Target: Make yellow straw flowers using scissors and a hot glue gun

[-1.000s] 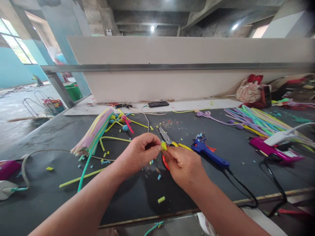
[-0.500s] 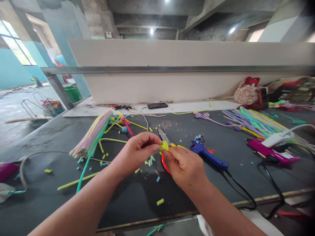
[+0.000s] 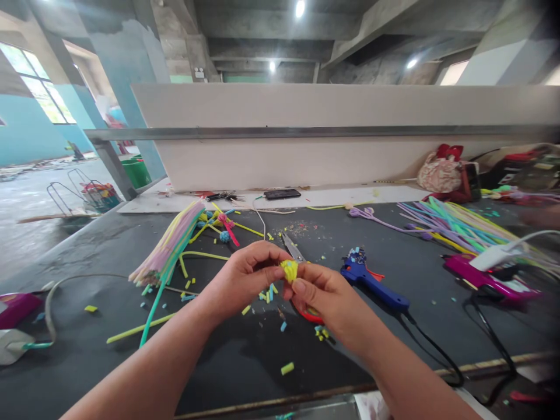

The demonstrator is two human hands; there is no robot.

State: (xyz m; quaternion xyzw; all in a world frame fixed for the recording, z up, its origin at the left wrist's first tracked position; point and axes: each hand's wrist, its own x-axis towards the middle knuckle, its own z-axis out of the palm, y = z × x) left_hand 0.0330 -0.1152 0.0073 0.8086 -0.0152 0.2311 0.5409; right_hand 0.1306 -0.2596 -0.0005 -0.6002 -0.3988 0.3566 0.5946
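A small yellow fuzzy ball, seemingly made of short pipe cleaner pieces, is pinched between my two hands above the table. My left hand grips it from the left with thumb and fingers. From the right, the fingertips of my right hand hold it too. Below and behind them lie scissors, blades pointing away, their red handle partly hidden by my right hand. Cut yellow and blue pipe cleaner bits are scattered around. To the right rests a blue glue gun.
A bundle of pastel pipe cleaners lies on the left, another colourful bundle on the right. A magenta power strip with cables sits at right. A phone lies on the white ledge at the back, near a patterned bag.
My right hand has turned, and its fingers have shifted on the yellow ball, which now shows more of its face. Yellow bits by the scissors handle are now visible. The view has tilted slightly upward.
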